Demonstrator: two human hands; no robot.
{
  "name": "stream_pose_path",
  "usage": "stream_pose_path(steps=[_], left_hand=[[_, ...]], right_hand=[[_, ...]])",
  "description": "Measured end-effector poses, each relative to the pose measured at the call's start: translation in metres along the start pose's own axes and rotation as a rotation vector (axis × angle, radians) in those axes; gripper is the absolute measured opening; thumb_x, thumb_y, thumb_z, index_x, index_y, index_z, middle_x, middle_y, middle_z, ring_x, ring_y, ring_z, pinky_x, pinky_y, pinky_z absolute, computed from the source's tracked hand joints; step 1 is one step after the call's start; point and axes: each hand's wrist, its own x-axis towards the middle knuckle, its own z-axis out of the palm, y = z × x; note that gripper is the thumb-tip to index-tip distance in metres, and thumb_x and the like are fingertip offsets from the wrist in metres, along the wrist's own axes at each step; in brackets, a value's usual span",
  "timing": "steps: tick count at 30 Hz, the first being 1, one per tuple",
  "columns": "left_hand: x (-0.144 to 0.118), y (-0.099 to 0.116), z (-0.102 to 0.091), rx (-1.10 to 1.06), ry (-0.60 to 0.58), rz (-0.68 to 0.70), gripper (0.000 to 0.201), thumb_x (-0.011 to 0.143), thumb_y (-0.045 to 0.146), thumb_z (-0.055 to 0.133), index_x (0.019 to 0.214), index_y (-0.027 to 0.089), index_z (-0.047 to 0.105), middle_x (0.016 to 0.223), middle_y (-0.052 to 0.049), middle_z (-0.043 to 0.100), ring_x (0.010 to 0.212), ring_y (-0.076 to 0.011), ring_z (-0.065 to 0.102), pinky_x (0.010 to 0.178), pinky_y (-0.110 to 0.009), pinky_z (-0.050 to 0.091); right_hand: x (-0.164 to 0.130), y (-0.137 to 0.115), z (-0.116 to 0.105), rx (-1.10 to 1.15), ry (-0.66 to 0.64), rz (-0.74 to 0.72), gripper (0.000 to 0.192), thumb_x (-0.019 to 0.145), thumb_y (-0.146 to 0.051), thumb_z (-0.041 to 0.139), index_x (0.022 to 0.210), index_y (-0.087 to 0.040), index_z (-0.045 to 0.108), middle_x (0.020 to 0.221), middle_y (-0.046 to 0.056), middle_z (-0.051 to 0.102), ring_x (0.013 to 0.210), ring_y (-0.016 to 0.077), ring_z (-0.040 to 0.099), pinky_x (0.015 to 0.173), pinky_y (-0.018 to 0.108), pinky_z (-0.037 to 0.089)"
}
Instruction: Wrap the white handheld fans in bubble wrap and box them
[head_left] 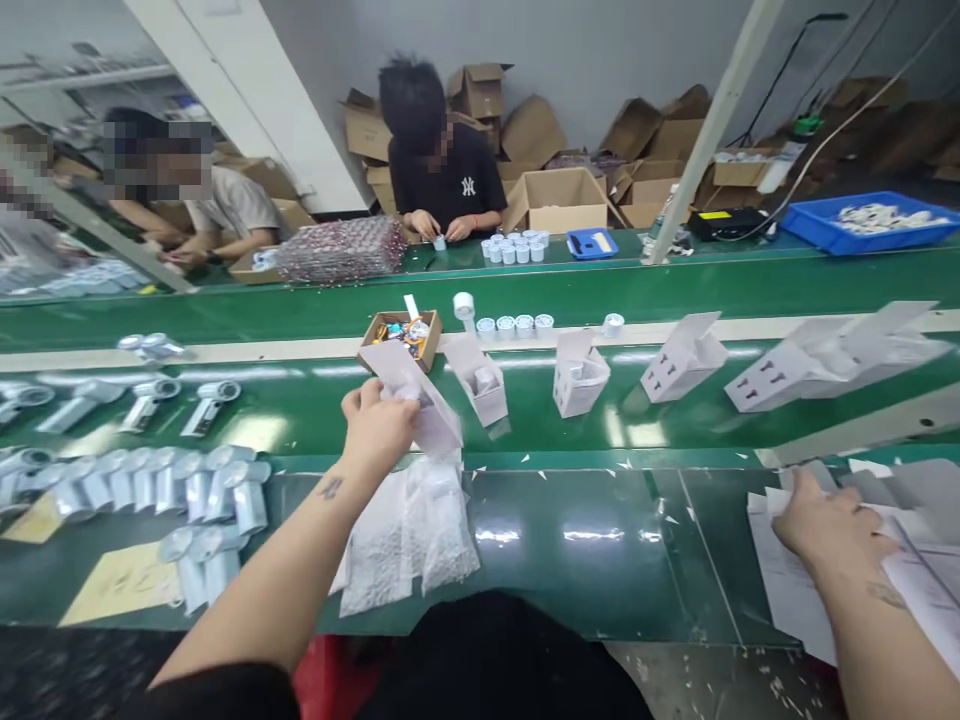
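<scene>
White card is gripped in the left hand (375, 425): an open box (420, 400), held over the green conveyor belt (675, 420) beside its filled neighbours. Flat sheets (795, 580) are pressed under the right hand (825, 525), fingers spread flat, holding nothing. The box's contents are hidden.

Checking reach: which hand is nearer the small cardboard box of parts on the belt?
Left. The left hand is just below the box, holding a white carton; the right hand rests on paper sheets far right.
</scene>
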Motion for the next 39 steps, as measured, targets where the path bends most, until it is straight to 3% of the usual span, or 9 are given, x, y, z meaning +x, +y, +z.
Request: stream_pose_path(steps=[5, 9, 14, 18, 21, 28, 32, 35, 39], left_hand=[[0.051, -0.028, 0.038, 0.060, -0.059, 0.018, 0.029, 0.081, 0.009, 0.044, 0.089, 0.019, 0.069, 0.097, -0.016, 0.071, 0.131, -0.0365, 0.033, 0.102, -0.059, 0.017], [0.032, -0.022, 0.050, 0.010, -0.030, 0.099, 0.035, 0.082, 0.008, 0.041, 0.103, 0.016, 0.067, 0.111, -0.020, 0.067, 0.126, -0.0368, 0.041, 0.102, -0.060, 0.023], [-0.051, 0.029, 0.079, -0.189, -0.284, 0.947, 0.054, 0.062, 0.009, 0.061, 0.110, 0.034, 0.067, 0.112, -0.006, 0.069, 0.119, -0.0322, 0.051, 0.102, -0.051, 0.035], [-0.077, 0.053, 0.101, -0.195, -0.352, 1.145, 0.043, 0.048, 0.003, 0.068, 0.079, 0.034, 0.071, 0.069, -0.001, 0.066, 0.082, -0.0276, 0.062, 0.088, -0.043, 0.045], [-0.069, 0.035, 0.088, -0.215, -0.287, 1.215, 0.044, 0.057, 0.009, 0.069, 0.093, 0.035, 0.069, 0.077, -0.003, 0.066, 0.079, -0.0249, 0.061, 0.081, -0.040, 0.046], [-0.053, -0.063, 0.008, -0.912, 0.172, 0.605, 0.031, 0.078, 0.032, 0.062, 0.107, 0.021, 0.053, 0.094, -0.005, 0.060, 0.083, -0.0185, 0.057, 0.073, -0.031, 0.047], [-0.049, -0.061, 0.008, -1.407, 0.207, 0.245, 0.037, 0.076, 0.036, 0.065, 0.104, 0.021, 0.047, 0.088, 0.001, 0.056, 0.074, -0.0136, 0.056, 0.068, -0.026, 0.048], [-0.051, -0.041, 0.019, -1.321, 0.121, 0.180, 0.033, 0.077, 0.038, 0.061, 0.101, 0.020, 0.047, 0.087, -0.001, 0.057, 0.077, -0.0159, 0.059, 0.071, -0.028, 0.048], [-0.057, -0.020, 0.006, -0.732, 0.028, 0.284, 0.034, 0.083, 0.038, 0.055, 0.110, 0.019, 0.051, 0.100, -0.009, 0.061, 0.091, -0.0249, 0.063, 0.077, -0.035, 0.049]], right_hand=[[0.001, -0.014, -0.024, -0.021, -0.161, 0.168, 0.052, 0.077, -0.039, 0.045, 0.127, -0.029, 0.057, 0.124, 0.031, 0.045, 0.129, 0.0475, 0.037, 0.076, 0.064, 0.029], [-0.009, -0.030, -0.061, -0.023, -0.218, 0.060, 0.053, 0.067, -0.043, 0.058, 0.117, -0.027, 0.062, 0.122, 0.030, 0.051, 0.130, 0.0452, 0.038, 0.085, 0.061, 0.032], [-0.076, -0.100, -0.113, 0.314, -0.171, -0.465, 0.053, 0.065, -0.053, 0.060, 0.112, -0.029, 0.059, 0.126, 0.018, 0.057, 0.120, 0.0380, 0.052, 0.095, 0.056, 0.041], [-0.139, -0.184, -0.122, 0.613, -0.199, -0.684, 0.050, 0.074, -0.056, 0.065, 0.114, -0.026, 0.058, 0.134, 0.013, 0.053, 0.125, 0.0358, 0.050, 0.091, 0.048, 0.049], [-0.168, -0.231, -0.102, 0.825, -0.176, -0.644, 0.049, 0.075, -0.051, 0.070, 0.114, -0.026, 0.055, 0.138, 0.012, 0.049, 0.122, 0.0327, 0.053, 0.084, 0.042, 0.053], [-0.230, -0.290, -0.041, 0.952, -0.051, -0.798, 0.052, 0.073, -0.038, 0.074, 0.114, -0.026, 0.045, 0.128, 0.013, 0.049, 0.122, 0.0319, 0.050, 0.096, 0.050, 0.047], [-0.252, -0.304, -0.025, 0.935, -0.012, -0.834, 0.063, 0.072, -0.034, 0.074, 0.123, -0.025, 0.037, 0.121, 0.012, 0.051, 0.116, 0.0318, 0.055, 0.096, 0.053, 0.047], [-0.254, -0.306, -0.023, 0.937, -0.019, -0.799, 0.067, 0.069, -0.038, 0.077, 0.120, -0.025, 0.036, 0.121, 0.012, 0.052, 0.111, 0.0317, 0.059, 0.090, 0.051, 0.051], [-0.254, -0.302, -0.022, 0.948, -0.022, -0.824, 0.064, 0.068, -0.038, 0.079, 0.113, -0.025, 0.035, 0.118, 0.012, 0.053, 0.103, 0.0303, 0.062, 0.083, 0.049, 0.055]])
